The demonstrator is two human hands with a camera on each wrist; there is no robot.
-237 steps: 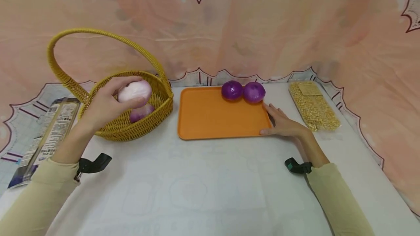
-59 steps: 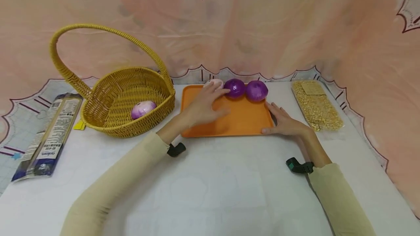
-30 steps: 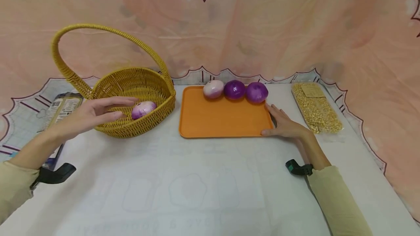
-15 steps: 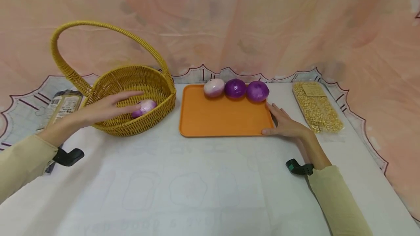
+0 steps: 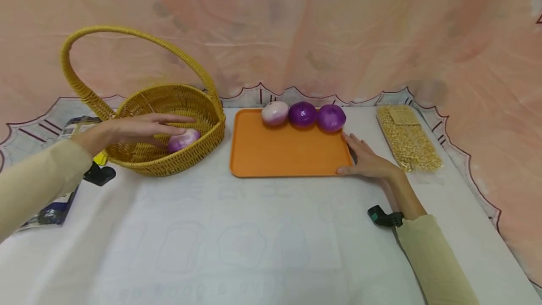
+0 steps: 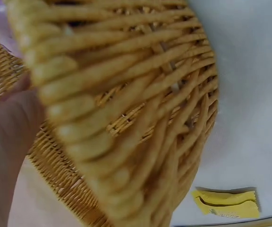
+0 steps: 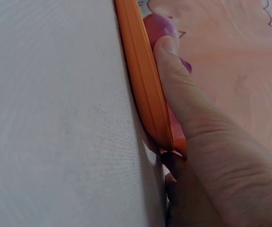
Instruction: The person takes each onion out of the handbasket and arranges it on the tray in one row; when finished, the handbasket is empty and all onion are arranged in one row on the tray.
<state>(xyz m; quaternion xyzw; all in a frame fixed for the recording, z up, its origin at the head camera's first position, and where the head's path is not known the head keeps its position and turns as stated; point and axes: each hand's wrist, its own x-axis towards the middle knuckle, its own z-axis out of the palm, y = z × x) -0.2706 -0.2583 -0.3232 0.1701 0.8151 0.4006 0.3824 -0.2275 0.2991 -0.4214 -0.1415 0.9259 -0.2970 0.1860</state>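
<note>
My left hand (image 5: 141, 128) reaches over the yellow wicker basket (image 5: 178, 163) with fingers extended over a purple-and-white onion (image 5: 184, 140). Whether the fingertips touch it is unclear; the thumb is partly hidden. In the left wrist view, the basket's woven side (image 6: 126, 94) covers most of the onion (image 6: 3, 26). My right hand (image 5: 367, 160) rests at the right edge of the orange tray (image 5: 288, 154), its thumb lying on the rim (image 7: 145, 80). Along the tray's back stand a pale onion (image 5: 275, 113) and two purple onions, one in the middle (image 5: 302, 115) and one at right (image 5: 331, 118).
A bag of yellow kernels (image 5: 408, 138) lies right of the tray. Partly behind my left arm is a printed packet (image 5: 52, 213). A small yellow packet (image 6: 228, 203) sits on the white table beside the basket. A patterned cloth (image 5: 360, 36) hangs behind.
My left hand set the pale onion on the tray beside the purple ones, then moved back left. It has since reached further into the basket, over the remaining onion. My right hand stayed put.
</note>
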